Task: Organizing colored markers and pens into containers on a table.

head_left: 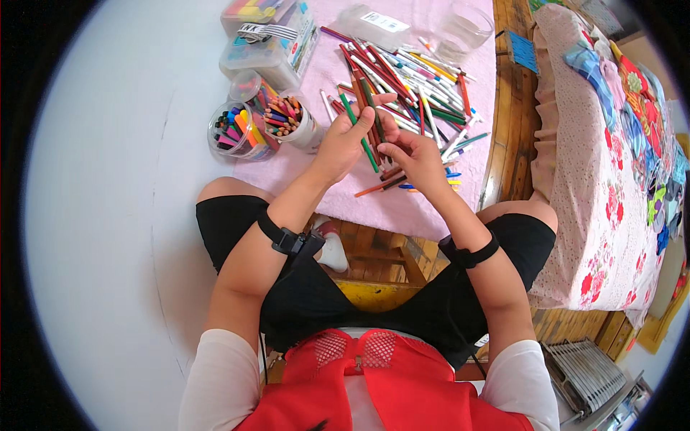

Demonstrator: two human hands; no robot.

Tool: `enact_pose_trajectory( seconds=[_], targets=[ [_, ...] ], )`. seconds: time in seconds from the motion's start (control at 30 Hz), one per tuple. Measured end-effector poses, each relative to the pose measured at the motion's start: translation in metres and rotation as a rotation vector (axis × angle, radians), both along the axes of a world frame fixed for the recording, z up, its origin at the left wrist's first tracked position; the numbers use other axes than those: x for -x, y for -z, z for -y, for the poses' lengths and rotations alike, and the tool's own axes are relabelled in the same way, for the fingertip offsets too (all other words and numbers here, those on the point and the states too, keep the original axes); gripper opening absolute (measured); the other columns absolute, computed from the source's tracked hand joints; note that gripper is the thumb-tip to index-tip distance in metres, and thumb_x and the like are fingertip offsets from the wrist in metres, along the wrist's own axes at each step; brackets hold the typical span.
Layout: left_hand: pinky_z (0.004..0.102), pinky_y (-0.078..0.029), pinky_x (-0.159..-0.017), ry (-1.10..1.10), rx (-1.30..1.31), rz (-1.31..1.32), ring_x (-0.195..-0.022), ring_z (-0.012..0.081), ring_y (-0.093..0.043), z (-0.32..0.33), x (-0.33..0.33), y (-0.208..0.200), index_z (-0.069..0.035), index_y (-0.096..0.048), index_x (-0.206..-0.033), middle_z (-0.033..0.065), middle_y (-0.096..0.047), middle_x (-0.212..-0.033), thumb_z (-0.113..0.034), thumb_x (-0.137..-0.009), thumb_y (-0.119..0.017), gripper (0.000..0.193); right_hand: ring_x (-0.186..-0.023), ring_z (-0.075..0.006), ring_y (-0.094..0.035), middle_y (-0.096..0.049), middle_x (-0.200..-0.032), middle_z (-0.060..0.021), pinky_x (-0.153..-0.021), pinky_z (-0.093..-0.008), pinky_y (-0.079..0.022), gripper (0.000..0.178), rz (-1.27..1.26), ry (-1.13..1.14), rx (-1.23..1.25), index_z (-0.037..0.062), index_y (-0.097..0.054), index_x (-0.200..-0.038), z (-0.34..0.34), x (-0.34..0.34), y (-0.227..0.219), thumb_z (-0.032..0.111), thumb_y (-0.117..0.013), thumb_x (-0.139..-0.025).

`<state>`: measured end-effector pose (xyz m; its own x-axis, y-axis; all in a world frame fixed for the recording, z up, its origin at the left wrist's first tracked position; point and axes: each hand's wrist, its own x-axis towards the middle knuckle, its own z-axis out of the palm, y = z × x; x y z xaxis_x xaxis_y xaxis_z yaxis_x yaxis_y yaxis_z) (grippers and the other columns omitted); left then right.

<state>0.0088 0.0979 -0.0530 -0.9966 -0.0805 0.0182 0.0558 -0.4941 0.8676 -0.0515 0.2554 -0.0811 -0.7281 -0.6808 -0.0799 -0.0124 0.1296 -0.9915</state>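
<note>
Over the pink cloth, my left hand (pixel 342 149) is closed round a few colored pencils, brown and dark ones (pixel 361 92) among them. A green pencil (pixel 371 156) slants past its thumb; whether it is gripped too is hard to tell. My right hand (pixel 422 164) is closed in a pinch at the lower ends of the same bunch, its fingertips close to my left fingers. Beyond both hands spreads a loose pile of colored pencils (pixel 431 80), many white-barrelled, others red, brown or green. Several more lie under and beside my right hand, including an orange pencil (pixel 370 190).
Left of the pile stand a white cup (pixel 310 135) of upright pencils and a clear tub (pixel 248 151) of markers. Behind them are clear plastic boxes (pixel 277 57). A transparent container (pixel 374 27) and a clear glass jar (pixel 466 32) sit at the far side. A bed (pixel 575 215) is at right.
</note>
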Motion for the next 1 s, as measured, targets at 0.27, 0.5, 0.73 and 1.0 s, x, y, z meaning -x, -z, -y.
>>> enact_pose_trajectory(
  seconds=[0.27,0.5,0.73,1.0],
  targets=[
    [0.0392,-0.04,-0.111,-0.014,0.147,0.027,-0.134,0.0267,-0.049,0.017,0.003,0.008,0.001,-0.041,-0.143,0.0182,-0.05,-0.143,-0.028,-0.108,-0.04,0.045,-0.073,-0.0108,-0.057,-0.066,-0.08,-0.0036,-0.066,-0.0284,-0.045,0.016,-0.22,-0.033,0.003,-0.0003,-0.069,-0.096,0.015,0.017,0.011,0.014,-0.072,-0.089],
    [0.0401,-0.039,-0.113,-0.058,0.071,0.069,-0.134,0.0258,-0.049,0.012,0.005,0.014,0.001,-0.039,-0.145,0.018,-0.051,-0.142,-0.033,-0.106,-0.043,0.052,-0.07,-0.0169,-0.061,-0.067,-0.083,-0.0087,-0.066,-0.0297,-0.049,0.011,-0.225,0.02,-0.064,0.0005,-0.068,-0.096,0.019,0.025,0.007,0.008,-0.069,-0.089],
    [0.0434,-0.056,-0.094,0.21,-0.224,0.407,-0.107,0.0332,-0.067,0.024,0.001,0.0,0.002,-0.047,-0.135,0.0211,-0.063,-0.123,-0.033,-0.105,-0.047,0.046,-0.096,-0.03,-0.068,-0.065,-0.115,-0.0122,-0.078,-0.0375,-0.056,0.032,-1.234,0.071,-0.144,0.0074,-0.066,-0.111,0.001,0.059,-0.024,0.006,-0.062,-0.079],
    [0.0254,-0.049,-0.074,0.311,-0.138,0.255,-0.081,0.0114,-0.059,0.031,-0.005,0.013,-0.004,-0.056,-0.113,0.0054,-0.063,-0.097,-0.029,-0.104,-0.053,0.027,-0.094,-0.0255,-0.068,-0.061,-0.123,-0.0103,-0.079,-0.0333,-0.057,0.042,-1.123,0.179,0.133,0.0057,-0.062,-0.125,0.022,0.039,-0.028,0.01,-0.065,-0.083]
  ],
)
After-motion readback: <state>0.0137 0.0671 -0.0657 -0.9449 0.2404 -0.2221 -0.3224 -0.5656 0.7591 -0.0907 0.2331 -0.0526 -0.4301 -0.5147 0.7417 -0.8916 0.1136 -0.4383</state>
